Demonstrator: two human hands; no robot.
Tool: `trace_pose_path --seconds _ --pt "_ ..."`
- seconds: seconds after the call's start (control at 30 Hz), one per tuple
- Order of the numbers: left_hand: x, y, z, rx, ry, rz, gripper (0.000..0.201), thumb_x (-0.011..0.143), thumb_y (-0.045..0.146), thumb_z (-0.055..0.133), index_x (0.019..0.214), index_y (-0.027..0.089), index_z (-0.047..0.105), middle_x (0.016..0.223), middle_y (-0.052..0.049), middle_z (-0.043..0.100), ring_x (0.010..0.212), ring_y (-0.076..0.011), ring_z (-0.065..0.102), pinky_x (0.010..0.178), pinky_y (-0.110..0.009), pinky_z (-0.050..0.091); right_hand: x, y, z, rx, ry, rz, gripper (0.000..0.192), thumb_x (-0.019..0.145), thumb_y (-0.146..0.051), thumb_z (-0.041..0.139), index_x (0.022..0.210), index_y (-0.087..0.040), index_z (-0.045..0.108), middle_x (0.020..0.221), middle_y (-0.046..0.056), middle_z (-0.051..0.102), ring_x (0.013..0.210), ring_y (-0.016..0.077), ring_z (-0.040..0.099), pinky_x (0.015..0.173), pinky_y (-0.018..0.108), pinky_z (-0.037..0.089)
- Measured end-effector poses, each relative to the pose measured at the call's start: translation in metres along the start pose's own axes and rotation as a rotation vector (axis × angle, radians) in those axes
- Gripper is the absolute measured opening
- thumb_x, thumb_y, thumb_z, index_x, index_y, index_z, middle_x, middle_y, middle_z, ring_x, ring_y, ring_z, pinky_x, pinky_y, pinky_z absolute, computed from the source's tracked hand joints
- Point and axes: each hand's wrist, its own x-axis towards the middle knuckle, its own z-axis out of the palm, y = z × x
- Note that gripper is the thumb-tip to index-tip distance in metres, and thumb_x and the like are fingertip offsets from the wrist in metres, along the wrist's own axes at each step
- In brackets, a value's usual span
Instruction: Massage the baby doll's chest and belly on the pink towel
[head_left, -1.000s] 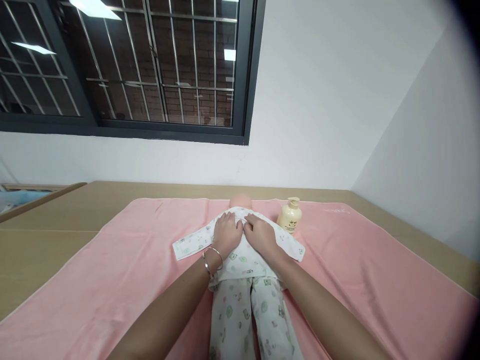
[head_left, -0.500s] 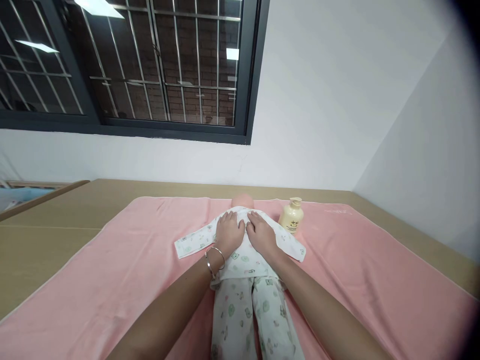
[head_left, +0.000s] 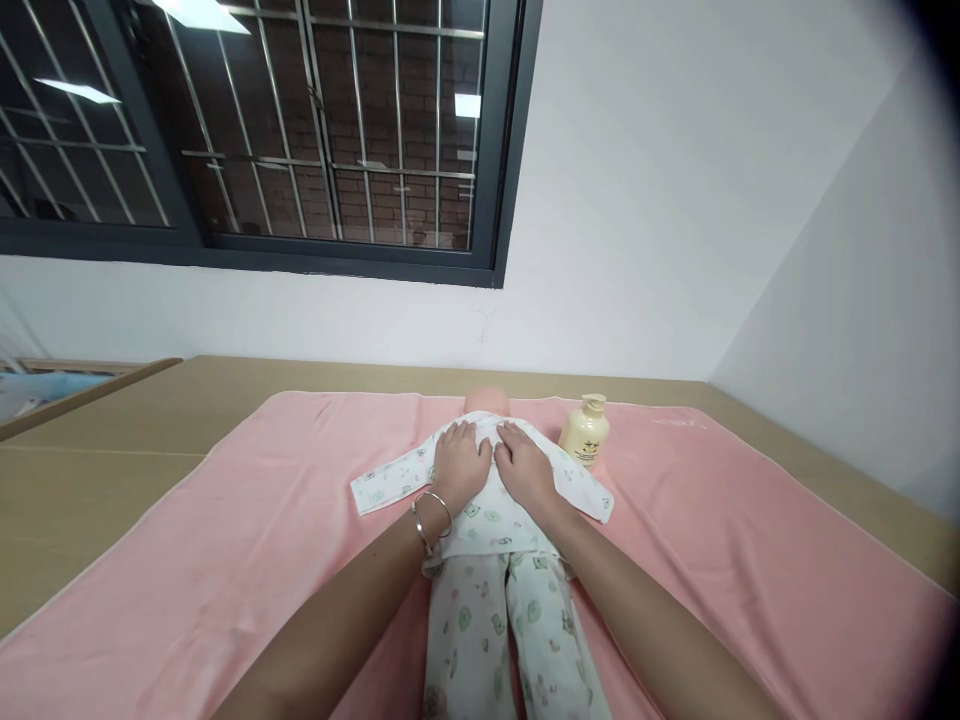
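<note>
Doll in a white printed cotton baby suit lies on its back along the middle of the pink towel, long axis running straight away from the person: trouser legs nearest, bald pink head at the far end, sleeves spread out to either side. Both hands are right on it, flat on the chest just below the head. Left hand, silver bangle at the wrist, presses palm down with fingers together and pointing toward the head, gripping nothing. Right hand lies just beside it, thumbs nearly touching, fingers loosely spread over the top's collar area, also open and flat. Neither hand is nearer; they sit level across the chest, forearms flanking the legs. Off past the right hand, beside the right sleeve, a cream pump bottle stands upright on the towel. Tan tabletop shows around the towel's edges.
</note>
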Motion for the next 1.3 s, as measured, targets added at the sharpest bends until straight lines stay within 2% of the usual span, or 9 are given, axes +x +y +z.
trace_pose_path --seconds 0.5,0.63,0.77,0.9,1.1,1.3 --pt "0.001 -0.001 0.001 0.014 0.008 0.001 0.046 0.094 0.033 0.039 0.13 0.01 0.056 0.137 -0.014 0.057 0.132 -0.0269 0.047 0.114 -0.041 0.032 0.0 0.001 0.001 0.003 0.003 -0.001 0.046 0.094 -0.026 0.037 0.133 -0.015 0.058 0.144 0.009 0.05 0.138 0.0213 0.041 0.116 0.036 0.031" --pt "-0.001 0.003 -0.003 0.048 0.013 0.018 0.043 0.095 0.031 0.04 0.129 0.012 0.056 0.135 -0.014 0.058 0.13 -0.0261 0.048 0.112 -0.04 0.034 0.005 0.004 0.001 -0.006 -0.044 -0.006 0.048 0.094 -0.026 0.036 0.136 -0.013 0.054 0.147 0.01 0.046 0.14 0.0229 0.036 0.117 0.038 0.029" --pt "-0.006 0.014 -0.01 0.138 0.003 0.05 0.036 0.097 0.027 0.036 0.119 0.013 0.061 0.124 -0.013 0.063 0.121 -0.0254 0.054 0.103 -0.038 0.043 0.011 0.01 0.001 -0.009 -0.118 -0.03 0.052 0.095 -0.027 0.035 0.142 -0.011 0.046 0.151 0.01 0.041 0.143 0.0244 0.03 0.119 0.04 0.025" --pt "-0.012 0.022 -0.011 0.185 0.008 0.06 0.035 0.097 0.025 0.034 0.108 0.014 0.065 0.115 -0.013 0.066 0.113 -0.0249 0.058 0.095 -0.036 0.047 0.012 0.013 0.003 -0.03 -0.123 -0.053 0.051 0.096 -0.027 0.034 0.143 -0.009 0.045 0.152 0.013 0.038 0.144 0.0242 0.028 0.12 0.041 0.022" --pt "-0.011 0.018 -0.005 0.139 0.039 0.031 0.04 0.096 0.026 0.034 0.125 0.011 0.058 0.132 -0.015 0.059 0.127 -0.0279 0.05 0.104 -0.04 0.041 0.013 0.013 0.004 -0.084 -0.138 -0.077 0.054 0.096 -0.024 0.03 0.144 -0.004 0.041 0.153 0.015 0.035 0.144 0.0251 0.027 0.12 0.042 0.021" --pt "0.002 0.003 -0.005 0.03 -0.054 0.006 0.045 0.092 0.032 0.038 0.129 0.011 0.055 0.138 -0.015 0.056 0.132 -0.0287 0.045 0.112 -0.044 0.032 0.005 -0.005 0.001 -0.156 -0.13 -0.065 0.051 0.096 -0.021 0.03 0.14 -0.004 0.047 0.147 0.017 0.044 0.141 0.0261 0.034 0.118 0.041 0.025"
